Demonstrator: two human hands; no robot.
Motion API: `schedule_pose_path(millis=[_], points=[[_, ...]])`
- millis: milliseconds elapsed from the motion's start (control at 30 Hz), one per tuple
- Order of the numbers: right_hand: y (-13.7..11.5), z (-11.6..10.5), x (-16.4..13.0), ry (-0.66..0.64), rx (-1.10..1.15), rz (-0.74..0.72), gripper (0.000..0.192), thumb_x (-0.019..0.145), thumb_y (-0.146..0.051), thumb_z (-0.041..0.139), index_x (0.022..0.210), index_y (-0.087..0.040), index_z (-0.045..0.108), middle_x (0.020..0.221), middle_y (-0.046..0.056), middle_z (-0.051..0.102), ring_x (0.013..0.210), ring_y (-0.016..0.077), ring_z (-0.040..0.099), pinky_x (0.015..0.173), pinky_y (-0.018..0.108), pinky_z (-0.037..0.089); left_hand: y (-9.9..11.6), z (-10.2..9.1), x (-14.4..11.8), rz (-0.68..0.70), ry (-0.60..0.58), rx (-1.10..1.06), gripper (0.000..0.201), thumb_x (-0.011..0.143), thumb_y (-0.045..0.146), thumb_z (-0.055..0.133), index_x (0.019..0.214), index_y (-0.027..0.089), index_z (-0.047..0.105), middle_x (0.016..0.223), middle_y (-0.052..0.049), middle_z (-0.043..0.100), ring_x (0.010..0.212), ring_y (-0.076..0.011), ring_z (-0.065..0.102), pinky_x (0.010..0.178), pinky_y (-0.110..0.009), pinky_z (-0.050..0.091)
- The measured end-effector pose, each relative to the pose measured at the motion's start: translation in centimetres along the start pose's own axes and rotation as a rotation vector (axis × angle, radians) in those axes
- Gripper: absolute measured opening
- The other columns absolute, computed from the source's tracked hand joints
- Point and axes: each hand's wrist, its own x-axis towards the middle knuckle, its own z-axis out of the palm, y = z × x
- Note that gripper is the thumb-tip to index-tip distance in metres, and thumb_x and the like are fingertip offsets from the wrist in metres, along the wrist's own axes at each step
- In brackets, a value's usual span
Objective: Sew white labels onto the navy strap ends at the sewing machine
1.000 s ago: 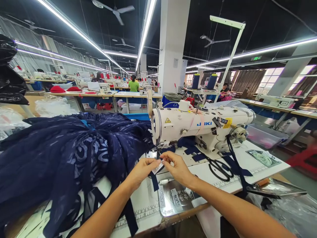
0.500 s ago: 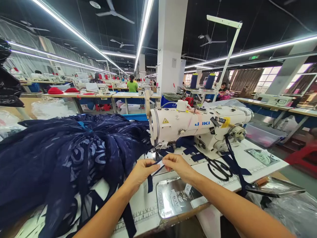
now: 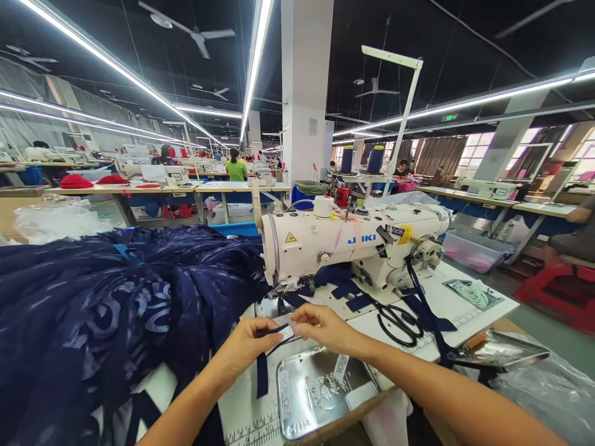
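Near the sewing machine (image 3: 344, 244), the left hand (image 3: 248, 344) and right hand (image 3: 325, 325) pinch a small white label (image 3: 284, 333) on a dark blue strip (image 3: 261, 371). Both have moved nearer, away from the needle, maybe lining them up.

both hands have drawn back from the needle of the sewing machine (image 3: 353, 244) toward the near edge of the table (image 3: 483, 310). the left hand (image 3: 248, 347) and right hand (image 3: 325, 325) now hold the small white label (image 3: 284, 333) and the navy strip (image 3: 261, 375) above the metal tray (image 3: 302, 402), where before they pinched them just under the presser foot. the strip's loose end now hangs beside the tray.
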Motion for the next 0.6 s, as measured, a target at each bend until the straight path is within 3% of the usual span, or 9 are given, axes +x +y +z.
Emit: schedule_pose_path(millis=[67,133,233,300,367,433,600], points=[[1.0,-2.3,0.5,0.015,-0.417,0.005,0.008,0.077,-0.021,0.053,0.081,-0.017,0.058,0.075,-0.001,0.060,0.071,0.0113,0.056,0.065,0.021,0.040,-0.1,-0.3,-0.2,0.087,-0.013,0.207,0.017,0.068,0.028,0.054,0.059,0.014,0.059,0.055,0.003,0.053,0.054,-0.0102,0.046,0.054,-0.021,0.036],[2.0,-4.7,1.3,0.072,-0.725,0.054,0.012,0.080,-0.017,0.048,0.085,-0.017,0.059,0.084,0.002,0.062,0.077,0.0129,0.057,0.068,0.022,0.039,-0.2,-0.7,0.0,0.318,0.088,0.533,0.017,0.073,0.019,0.047,0.060,0.015,0.058,0.059,0.001,0.054,0.055,-0.0108,0.048,0.053,-0.021,0.037],[3.2,-7.3,2.9,0.135,-0.879,0.121,0.018,0.081,-0.013,0.043,0.090,-0.014,0.058,0.092,0.009,0.060,0.085,0.0191,0.057,0.070,0.027,0.039,-0.6,-0.7,1.2,0.824,0.286,1.100,0.028,0.078,0.005,0.035,0.061,0.015,0.056,0.062,-0.002,0.055,0.054,-0.0119,0.046,0.053,-0.025,0.034],[3.7,-7.8,3.9,0.153,-0.955,0.154,0.017,0.081,-0.015,0.044,0.091,-0.014,0.058,0.093,0.011,0.060,0.087,0.0224,0.056,0.069,0.029,0.039,-1.0,-0.3,2.6,1.046,0.283,1.361,0.031,0.078,0.000,0.032,0.060,0.014,0.054,0.061,-0.003,0.054,0.052,-0.0129,0.044,0.052,-0.027,0.031],[4.2,-7.6,4.6,0.158,-1.019,0.171,0.017,0.080,-0.021,0.047,0.092,-0.015,0.058,0.092,0.012,0.061,0.087,0.0236,0.056,0.069,0.030,0.039,-1.6,0.4,4.0,1.086,0.205,1.462,0.028,0.077,-0.001,0.035,0.059,0.014,0.051,0.060,-0.003,0.054,0.051,-0.0132,0.044,0.053,-0.028,0.030],[4.5,-7.2,5.2,0.149,-1.071,0.163,0.020,0.079,-0.026,0.050,0.095,-0.016,0.057,0.093,0.012,0.061,0.088,0.0235,0.056,0.070,0.030,0.039,-2.5,1.0,4.9,1.021,0.149,1.462,0.024,0.077,0.001,0.040,0.058,0.015,0.049,0.059,-0.002,0.053,0.051,-0.0130,0.044,0.054,-0.028,0.030],[5.5,-7.4,6.0,0.034,-1.146,0.051,0.015,0.079,-0.021,0.051,0.091,-0.017,0.059,0.094,0.009,0.062,0.088,0.0203,0.055,0.072,0.028,0.037,-3.9,1.3,4.8,0.944,0.084,1.516,0.019,0.075,0.004,0.048,0.060,0.015,0.049,0.061,-0.002,0.056,0.054,-0.0144,0.045,0.056,-0.029,0.028]])
